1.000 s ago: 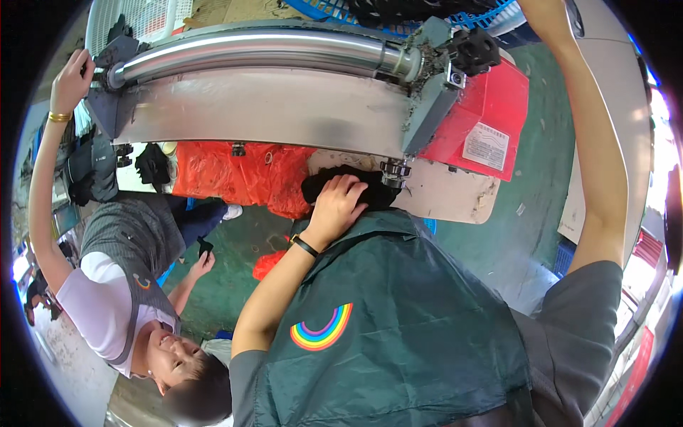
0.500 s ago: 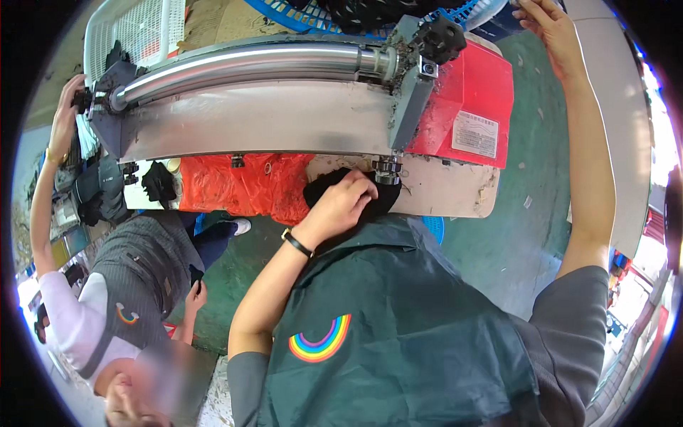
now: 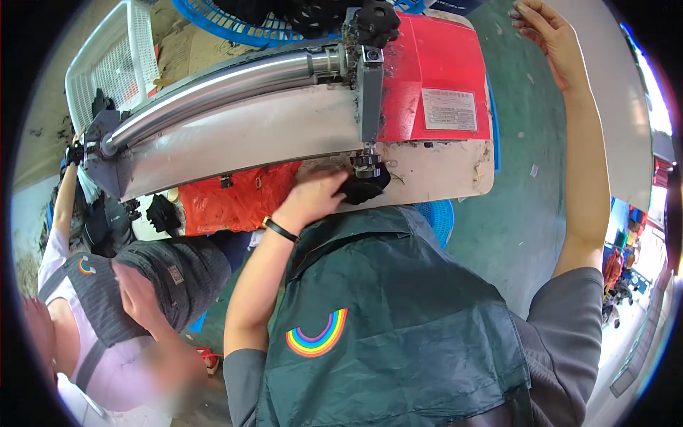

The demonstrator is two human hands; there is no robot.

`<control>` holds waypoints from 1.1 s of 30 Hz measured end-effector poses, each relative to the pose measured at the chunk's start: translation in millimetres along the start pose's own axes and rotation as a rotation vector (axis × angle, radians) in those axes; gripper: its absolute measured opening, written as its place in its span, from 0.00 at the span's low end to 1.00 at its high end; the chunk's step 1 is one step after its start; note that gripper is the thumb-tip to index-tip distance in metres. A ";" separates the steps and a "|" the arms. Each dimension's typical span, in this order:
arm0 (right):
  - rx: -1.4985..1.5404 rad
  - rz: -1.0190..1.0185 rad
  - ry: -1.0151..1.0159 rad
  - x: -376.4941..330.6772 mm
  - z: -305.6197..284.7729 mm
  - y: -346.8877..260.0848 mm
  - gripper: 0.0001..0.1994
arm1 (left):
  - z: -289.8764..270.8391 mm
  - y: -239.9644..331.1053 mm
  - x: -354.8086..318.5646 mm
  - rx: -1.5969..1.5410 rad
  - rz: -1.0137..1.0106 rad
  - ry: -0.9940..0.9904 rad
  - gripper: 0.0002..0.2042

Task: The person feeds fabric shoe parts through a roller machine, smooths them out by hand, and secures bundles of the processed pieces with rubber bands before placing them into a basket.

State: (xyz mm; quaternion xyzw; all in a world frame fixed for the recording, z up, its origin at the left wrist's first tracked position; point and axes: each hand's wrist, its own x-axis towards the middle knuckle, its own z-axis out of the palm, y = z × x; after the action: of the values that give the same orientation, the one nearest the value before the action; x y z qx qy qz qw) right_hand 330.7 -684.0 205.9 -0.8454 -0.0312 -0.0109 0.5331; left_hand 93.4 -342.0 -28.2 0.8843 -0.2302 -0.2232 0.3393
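My left hand [image 3: 313, 197], with a dark band at its wrist, reaches in at the front of a machine with a long steel roller [image 3: 220, 90]. Its fingers lie against the left edge of a black cloth piece [image 3: 366, 186], below a knob at the machine's front edge. The fingertips are blurred, so their grip does not show. Raised at the upper right, away from the machine, my right hand [image 3: 549, 39] has curled fingers drawn together. Whatever may be between its fingertips is too small to make out.
A red plastic sheet [image 3: 238, 196] and another black piece [image 3: 163, 213] lie left of my hand. The red housing [image 3: 434, 78] stands at the machine's right. Behind are a blue basket [image 3: 220, 25] and white basket [image 3: 114, 60]. A co-worker [image 3: 156, 285] stands at left, one hand by the roller's end.
The view has shifted, so the machine sits further left. My left hand has moved left off the top of the black cloth to its edge. The co-worker's nearer hand has risen.
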 end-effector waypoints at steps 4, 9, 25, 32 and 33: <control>-0.014 0.030 0.012 -2.7 -27.7 32.3 0.10 | 14.2 -24.7 -6.8 0.284 -0.031 -0.025 0.28; -0.006 0.081 -0.068 -10.5 -50.4 55.9 0.13 | 25.9 5.2 -13.1 0.196 -0.007 0.137 0.28; -0.027 0.175 0.057 0.1 -18.3 45.6 0.12 | 18.5 23.5 -39.6 -0.205 0.092 0.381 0.09; 0.030 -0.056 -0.232 57.1 46.3 -7.4 0.21 | -85.2 68.8 -81.3 -0.975 -0.270 0.603 0.22; -0.018 -0.082 -0.299 59.0 67.4 -27.8 0.21 | -79.4 57.6 -83.6 -1.142 -0.179 0.650 0.25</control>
State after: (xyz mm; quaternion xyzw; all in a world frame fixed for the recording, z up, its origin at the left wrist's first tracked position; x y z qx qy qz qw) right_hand 386.8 -608.8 204.9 -0.8404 -0.1445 0.0931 0.5140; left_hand 56.0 -294.0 85.3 0.6037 0.1127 -0.0593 0.7870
